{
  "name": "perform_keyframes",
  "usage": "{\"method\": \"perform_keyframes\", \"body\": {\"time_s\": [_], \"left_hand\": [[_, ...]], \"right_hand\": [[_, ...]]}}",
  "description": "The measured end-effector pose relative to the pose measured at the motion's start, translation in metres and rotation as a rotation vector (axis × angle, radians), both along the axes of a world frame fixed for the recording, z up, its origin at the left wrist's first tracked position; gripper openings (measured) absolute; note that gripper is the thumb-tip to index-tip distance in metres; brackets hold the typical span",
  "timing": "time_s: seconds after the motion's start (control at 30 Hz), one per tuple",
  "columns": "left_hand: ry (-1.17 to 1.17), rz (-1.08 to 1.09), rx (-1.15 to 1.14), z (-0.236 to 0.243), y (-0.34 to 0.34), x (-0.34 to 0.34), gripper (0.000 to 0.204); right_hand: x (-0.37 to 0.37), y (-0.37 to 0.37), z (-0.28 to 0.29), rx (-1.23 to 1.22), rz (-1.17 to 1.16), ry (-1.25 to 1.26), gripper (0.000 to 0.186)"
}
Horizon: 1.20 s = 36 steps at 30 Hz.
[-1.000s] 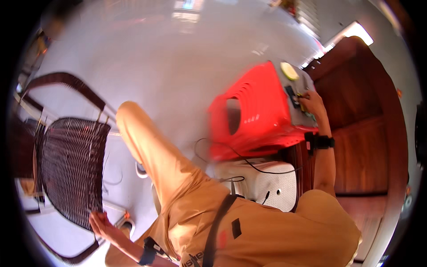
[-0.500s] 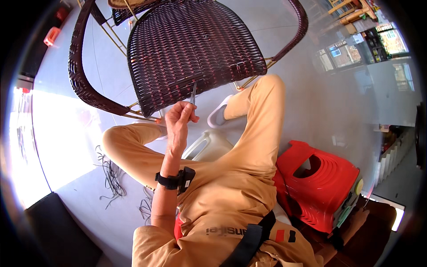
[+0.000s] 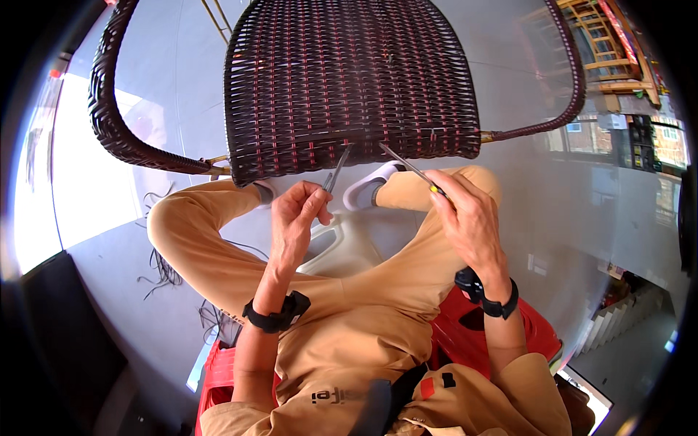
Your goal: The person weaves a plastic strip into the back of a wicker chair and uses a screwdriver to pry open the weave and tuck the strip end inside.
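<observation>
A dark brown and red woven wicker chair (image 3: 349, 80) faces me, its seat's front edge nearest my hands. My left hand (image 3: 297, 218) is closed round a slim grey metal tool (image 3: 338, 167), whose kind I cannot make out. It points up at the front edge of the weave. My right hand (image 3: 469, 218) grips a screwdriver-like tool (image 3: 407, 166) with a thin metal shaft and a bit of yellow at the handle. Its tip reaches the same edge, right of the left tool. Whether either tip is inside the weave I cannot tell.
Between my legs stands a pale plastic thing (image 3: 349, 247) with an opening. Red plastic (image 3: 534, 327) shows beside me at the right, and more red plastic (image 3: 218, 370) at the left. Dark cords (image 3: 163, 269) lie on the floor at the left. Bamboo furniture (image 3: 611, 51) stands far right.
My right hand has come up from the lower right with the screwdriver-like tool and reached the seat's front edge. My left hand keeps its tool. The chair appears closer and shifted in view.
</observation>
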State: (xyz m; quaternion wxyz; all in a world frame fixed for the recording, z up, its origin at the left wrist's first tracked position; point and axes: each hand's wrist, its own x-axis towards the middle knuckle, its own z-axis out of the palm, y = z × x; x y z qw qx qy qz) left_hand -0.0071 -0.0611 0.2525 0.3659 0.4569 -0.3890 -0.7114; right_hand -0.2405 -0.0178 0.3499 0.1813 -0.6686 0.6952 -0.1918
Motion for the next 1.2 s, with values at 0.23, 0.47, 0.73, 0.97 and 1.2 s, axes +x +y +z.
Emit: {"method": "perform_keyframes", "body": {"time_s": [0.23, 0.47, 0.73, 0.97, 1.2], "left_hand": [[-0.108, -0.063, 0.022, 0.008, -0.007, 0.001, 0.018], [-0.161, -0.086, 0.043, 0.006, -0.011, -0.003, 0.018], [-0.138, -0.083, 0.081, 0.005, -0.010, -0.006, 0.020], [-0.140, -0.092, 0.055, 0.004, -0.010, -0.004, 0.020], [-0.133, -0.088, 0.032, 0.005, -0.008, -0.003, 0.020]], "right_hand": [[0.006, -0.023, -0.026, 0.034, 0.044, -0.012, 0.022], [0.005, -0.029, -0.035, 0.003, 0.042, -0.100, 0.015], [0.007, -0.038, -0.021, 0.218, 0.013, -0.152, 0.010], [0.000, -0.049, -0.022, 0.300, -0.004, -0.218, 0.016], [-0.014, -0.067, -0.021, 0.438, 0.065, -0.353, 0.021]]}}
